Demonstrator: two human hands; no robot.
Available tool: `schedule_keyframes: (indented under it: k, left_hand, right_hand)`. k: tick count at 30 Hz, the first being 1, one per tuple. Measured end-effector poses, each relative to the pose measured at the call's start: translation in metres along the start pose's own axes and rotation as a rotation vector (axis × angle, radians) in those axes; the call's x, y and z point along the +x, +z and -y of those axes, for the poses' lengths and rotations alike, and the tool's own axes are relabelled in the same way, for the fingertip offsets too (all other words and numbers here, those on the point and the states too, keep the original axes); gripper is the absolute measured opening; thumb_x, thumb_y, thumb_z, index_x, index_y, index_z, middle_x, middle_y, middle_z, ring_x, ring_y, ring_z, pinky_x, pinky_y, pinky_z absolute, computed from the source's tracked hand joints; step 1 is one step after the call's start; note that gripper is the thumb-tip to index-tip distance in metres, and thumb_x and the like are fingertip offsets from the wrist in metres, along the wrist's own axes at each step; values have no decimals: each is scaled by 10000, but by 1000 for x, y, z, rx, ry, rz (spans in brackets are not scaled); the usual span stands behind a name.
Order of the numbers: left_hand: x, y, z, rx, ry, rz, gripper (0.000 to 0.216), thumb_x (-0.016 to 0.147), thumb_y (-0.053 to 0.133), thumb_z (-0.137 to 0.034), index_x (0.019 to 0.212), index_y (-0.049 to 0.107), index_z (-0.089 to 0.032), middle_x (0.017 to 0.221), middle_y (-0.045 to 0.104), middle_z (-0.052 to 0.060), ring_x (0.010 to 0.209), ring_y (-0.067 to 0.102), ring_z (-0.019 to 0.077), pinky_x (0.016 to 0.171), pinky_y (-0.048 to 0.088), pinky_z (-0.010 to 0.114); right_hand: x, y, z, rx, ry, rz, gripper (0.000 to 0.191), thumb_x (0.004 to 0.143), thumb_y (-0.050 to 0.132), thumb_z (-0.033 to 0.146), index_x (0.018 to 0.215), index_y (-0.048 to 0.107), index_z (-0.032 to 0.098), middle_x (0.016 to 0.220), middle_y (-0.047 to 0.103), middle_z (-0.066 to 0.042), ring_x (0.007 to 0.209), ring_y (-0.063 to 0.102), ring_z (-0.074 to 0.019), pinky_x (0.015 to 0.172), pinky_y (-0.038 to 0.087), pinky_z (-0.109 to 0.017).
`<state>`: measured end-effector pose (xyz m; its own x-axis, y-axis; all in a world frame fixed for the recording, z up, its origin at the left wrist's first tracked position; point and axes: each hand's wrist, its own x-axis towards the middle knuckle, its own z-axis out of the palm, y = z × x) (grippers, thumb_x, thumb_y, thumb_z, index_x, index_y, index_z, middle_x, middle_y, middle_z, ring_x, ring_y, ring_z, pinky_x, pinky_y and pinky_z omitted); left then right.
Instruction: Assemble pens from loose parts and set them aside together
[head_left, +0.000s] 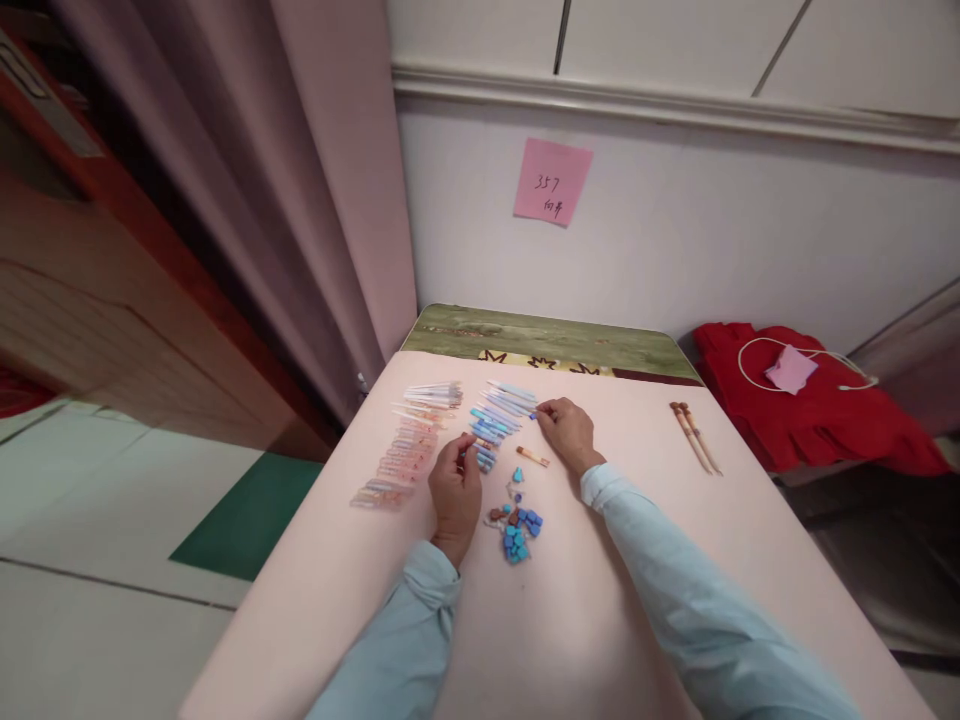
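My right hand (568, 432) is closed in a pinch at the right end of the light blue pen barrels (510, 398), with a small dark blue piece (533, 415) at its fingertips. My left hand (456, 488) is also pinched, beside the lower end of the blue barrels; something brownish shows at its fingertips, too small to name. A short piece with a brown end (532, 457) lies between my hands. Nearer to me is a loose heap of blue, turquoise and brown small caps (517, 535). Pink transparent pen parts (405, 450) lie in a column left of my left hand.
White thin pen parts (433, 394) lie above the pink ones. Two brown-topped pens (696, 438) rest at the right on the pale tabletop (577, 620). Beyond the table's right edge are a red cloth (810, 425) and a white cable (750, 345). A curtain (322, 180) hangs at the left.
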<state>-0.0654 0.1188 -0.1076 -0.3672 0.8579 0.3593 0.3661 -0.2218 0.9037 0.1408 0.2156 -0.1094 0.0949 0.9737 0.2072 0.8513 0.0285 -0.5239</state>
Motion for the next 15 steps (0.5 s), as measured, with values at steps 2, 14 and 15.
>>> schedule_keyframes:
  k: [2, 14, 15]
  left_hand:
    - [0, 0, 0, -1, 0, 1, 193, 903, 552, -311, 1002, 671, -195, 1000, 719, 77, 948, 671, 215, 878, 532, 369]
    - [-1, 0, -2, 3, -7, 10, 208, 895, 549, -325, 1003, 674, -198, 976, 723, 68, 920, 677, 210, 843, 537, 350]
    - [0, 0, -3, -2, -12, 12, 212, 892, 555, -333, 1003, 675, -196, 971, 723, 68, 907, 677, 208, 829, 539, 346]
  right_hand:
    - [0, 0, 1, -2, -4, -4, 172, 864, 601, 323, 888, 756, 253, 957, 714, -35, 859, 628, -197, 712, 413, -281]
    - [-23, -28, -9, 253, 137, -78, 216, 764, 608, 382, 757, 741, 212, 774, 707, -38, 680, 586, -183, 676, 417, -297]
    - [-27, -30, -9, 306, 166, -82, 239, 759, 611, 406, 753, 740, 205, 740, 703, -36, 659, 587, -183, 659, 422, -297]
